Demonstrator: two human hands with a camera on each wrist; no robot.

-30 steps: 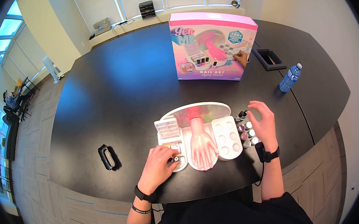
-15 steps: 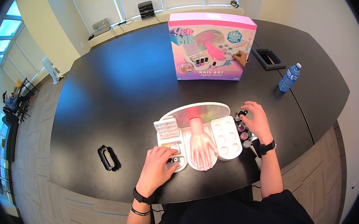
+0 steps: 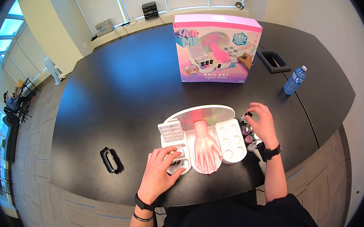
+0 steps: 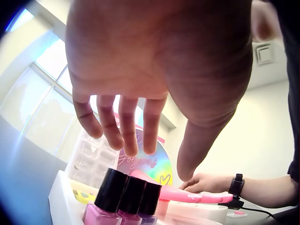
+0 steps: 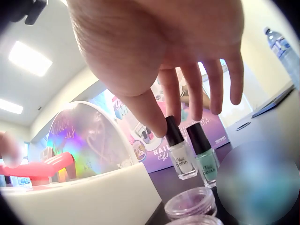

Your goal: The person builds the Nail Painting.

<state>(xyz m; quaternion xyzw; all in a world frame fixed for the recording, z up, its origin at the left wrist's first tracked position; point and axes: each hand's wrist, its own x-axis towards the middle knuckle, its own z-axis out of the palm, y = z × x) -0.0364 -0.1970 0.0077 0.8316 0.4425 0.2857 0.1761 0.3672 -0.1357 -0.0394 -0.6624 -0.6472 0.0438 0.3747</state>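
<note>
My left hand hovers over the left side of the white nail art station, fingers and thumb spread apart. Beneath it stand pink and purple nail polish bottles with black caps, grouped in a compartment. My right hand is at the station's right side. Its thumb and index finger pinch the black cap of a clear nail polish bottle, other fingers extended. Beside that bottle stands a green nail polish bottle. A pink model hand lies palm down in the middle of the station.
Round glitter pots sit right of the station. Behind it rises a shiny oval backboard. Farther back stand a pink box, a water bottle and a black tray. A black band-like object lies left.
My left fingers and thumb have spread away from the bottles in the compartment. My right hand has moved left and down to the black-capped bottles and now pinches one cap.
</note>
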